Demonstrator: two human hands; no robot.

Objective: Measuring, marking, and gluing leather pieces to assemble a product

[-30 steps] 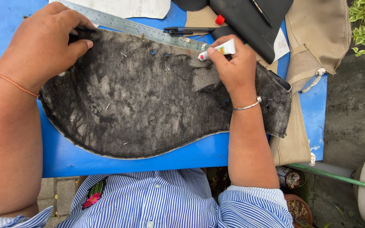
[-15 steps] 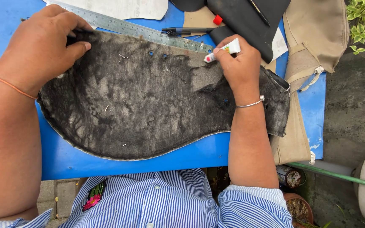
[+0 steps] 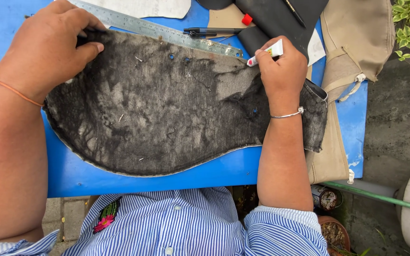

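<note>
We are pressing our left hand (image 3: 48, 47), fingers flat, on the dark felt piece (image 3: 167, 104) lying on the blue table (image 3: 143, 178). Our right hand (image 3: 283, 71) is gripping a small white tube (image 3: 265, 53) at the felt's top edge beside the metal ruler (image 3: 162, 31); no glue line is showing yet.

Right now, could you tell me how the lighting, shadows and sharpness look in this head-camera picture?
In the head view, the light is soft, even daylight: no hard shadows, only faint shade under the right hand and the left hand. The metal ruler shows a mild sheen, no glare. The dark leather piece and small white tube are sharp; the frame's edges bend slightly.
</note>
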